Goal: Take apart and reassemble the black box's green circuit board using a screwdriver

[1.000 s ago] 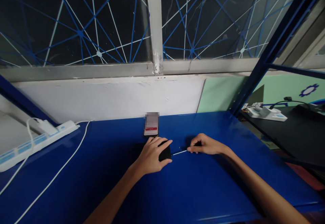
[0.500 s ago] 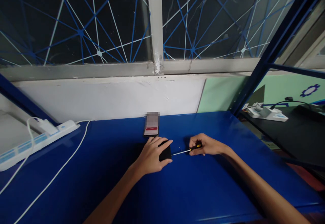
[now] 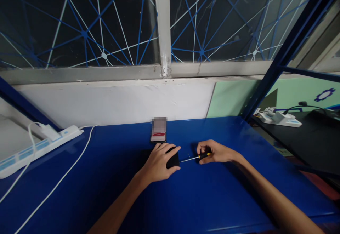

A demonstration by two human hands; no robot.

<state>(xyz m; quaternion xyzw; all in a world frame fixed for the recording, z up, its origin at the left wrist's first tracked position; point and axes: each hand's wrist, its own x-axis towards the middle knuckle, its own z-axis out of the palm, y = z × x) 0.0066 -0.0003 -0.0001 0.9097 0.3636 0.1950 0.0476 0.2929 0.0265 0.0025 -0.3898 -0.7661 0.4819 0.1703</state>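
Observation:
My left hand (image 3: 160,161) lies over a small black box-shaped object (image 3: 173,159), its fingers and thumb wrapped around it and holding it on the blue table. Most of that object is hidden under the palm, so its kind does not show. In my right hand (image 3: 212,151) is a screwdriver (image 3: 204,155) with a black and yellow handle, gripped between thumb and fingers. The metal shaft points left, and its tip meets the right end of the black object. A few tiny bright bits lie on the table just above the shaft.
A phone (image 3: 158,137) with a lit, partly blurred screen stands behind my left hand. On the left, a white power strip (image 3: 45,149) has a white cable (image 3: 66,173) running along the blue tabletop (image 3: 191,198). Blue frame posts (image 3: 265,81) rise at both sides.
My right fingers have shifted slightly on the screwdriver handle, and more of the handle shows. The left hand and the black object stay where they were.

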